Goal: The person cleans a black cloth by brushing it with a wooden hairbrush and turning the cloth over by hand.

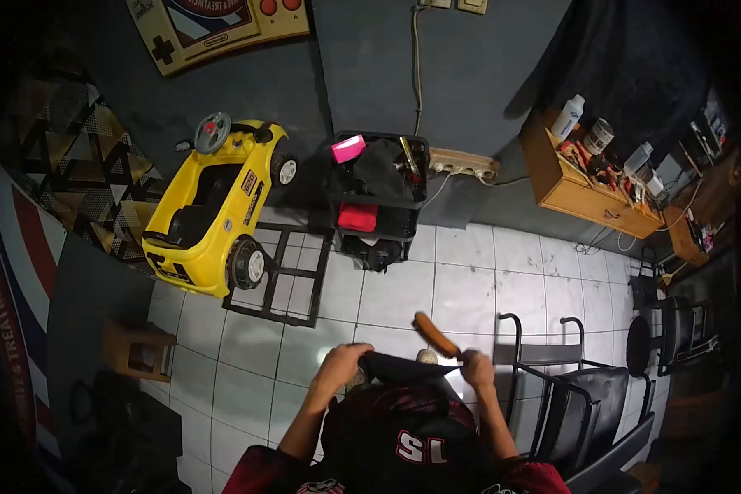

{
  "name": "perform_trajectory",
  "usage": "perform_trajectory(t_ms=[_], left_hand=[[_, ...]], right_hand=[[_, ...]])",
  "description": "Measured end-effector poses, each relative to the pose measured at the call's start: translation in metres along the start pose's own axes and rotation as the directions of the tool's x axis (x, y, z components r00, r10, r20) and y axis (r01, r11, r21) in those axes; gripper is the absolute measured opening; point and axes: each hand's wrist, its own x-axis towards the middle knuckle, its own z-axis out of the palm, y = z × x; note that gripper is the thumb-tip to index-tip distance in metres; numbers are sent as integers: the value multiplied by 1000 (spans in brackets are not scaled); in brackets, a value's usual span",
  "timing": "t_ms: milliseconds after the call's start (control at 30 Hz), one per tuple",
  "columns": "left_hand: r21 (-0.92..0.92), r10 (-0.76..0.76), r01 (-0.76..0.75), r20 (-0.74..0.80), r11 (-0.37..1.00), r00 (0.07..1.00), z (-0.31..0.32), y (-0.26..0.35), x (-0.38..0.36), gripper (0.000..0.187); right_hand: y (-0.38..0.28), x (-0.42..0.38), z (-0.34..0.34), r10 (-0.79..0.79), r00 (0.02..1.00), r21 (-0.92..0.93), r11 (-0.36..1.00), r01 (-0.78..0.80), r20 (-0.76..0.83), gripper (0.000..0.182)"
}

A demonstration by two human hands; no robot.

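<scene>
A black cloth (407, 369) is stretched in front of my body at waist height. My left hand (343, 367) is closed on its left edge. At the cloth's other end, my right hand (477, 370) is closed around a brown wooden brush (436, 335), which points up and to the left. The same hand also touches the cloth's right corner; whether it pinches the corner is hard to see. Parts of my shoes show below the cloth.
A yellow ride-on toy car (214, 210) stands at the left by a black metal frame (321, 284). Ahead is a black tiered cart (375, 202). A wooden drawer shelf (589, 198) with bottles and tools hangs at the right, above a black chair (584, 412). A wooden stool (140, 350) stands left.
</scene>
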Motion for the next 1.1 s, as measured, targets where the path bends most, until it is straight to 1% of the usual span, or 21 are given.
perform_trajectory(t_ms=[33,100,167,200,233,267,300,367,400,433,467,533,567,633,733,833,867,967,1000,1033,1100], left_hand=[[6,-12,12,-37,1000,999,-8,0,8,35],[86,38,-31,-77,996,996,-48,32,25,39],[202,142,-86,-280,976,949,-88,62,32,39],[265,251,-160,-356,951,900,-112,87,31,39],[331,358,-226,-422,916,833,-132,113,27,39],[279,343,-226,-507,933,791,-141,134,20,40],[224,316,-226,-586,948,746,-144,149,12,41],[125,267,-243,-621,962,737,-132,150,5,39],[99,277,-272,-586,957,761,-118,140,5,39],[75,292,-302,-551,950,781,-103,128,5,39],[6,218,-246,-488,969,845,-76,105,6,38],[-4,224,-230,-209,973,952,-42,92,2,32],[30,258,-257,-159,966,953,-33,101,-2,30],[-131,269,-280,-98,951,958,-23,116,-6,26],[-387,294,-248,63,888,954,-12,127,-6,23],[-453,296,-246,42,857,954,-3,141,0,24],[-344,217,-132,221,929,951,-10,143,1,22],[-392,131,-22,254,920,958,-9,140,1,18],[-401,162,-82,168,912,972,-8,138,1,15],[-401,161,-80,172,912,972,-10,137,0,15],[-332,181,-139,97,933,979,-17,136,-1,16]], right_hand=[[-8,15,-12,-15,1000,38,999,15,-8,17],[-42,30,-60,-139,940,54,985,164,-313,14],[-63,38,-107,-44,874,507,800,321,-485,16],[-64,39,-125,-44,795,494,763,417,-605,21],[-78,27,-153,13,789,565,706,428,-614,23],[-93,19,-176,-15,744,595,590,546,-668,17],[-107,3,-192,54,740,655,511,556,-671,12],[-90,5,-182,-56,736,693,295,657,-674,11],[-90,4,-169,-76,734,628,464,625,-675,12],[-86,4,-149,-160,805,665,485,568,-571,13],[-92,-4,-130,98,975,889,435,140,-202,20],[-103,-15,-94,39,999,875,484,13,-37,38],[-108,-20,-76,9,999,855,516,-44,46,49],[-99,-27,-36,-70,995,938,344,-46,74,56],[-80,-20,-21,-237,914,745,659,-98,330,50],[-89,-24,-29,-669,731,932,335,138,132,31],[-85,-27,-21,-636,739,920,387,59,220,30],[-77,-28,-13,-544,737,871,475,-124,402,28],[-74,-27,-12,-490,715,831,506,-232,499,26],[-71,-26,-9,-488,715,831,504,-236,500,26],[-64,-18,-4,-444,838,741,667,73,317,23]])
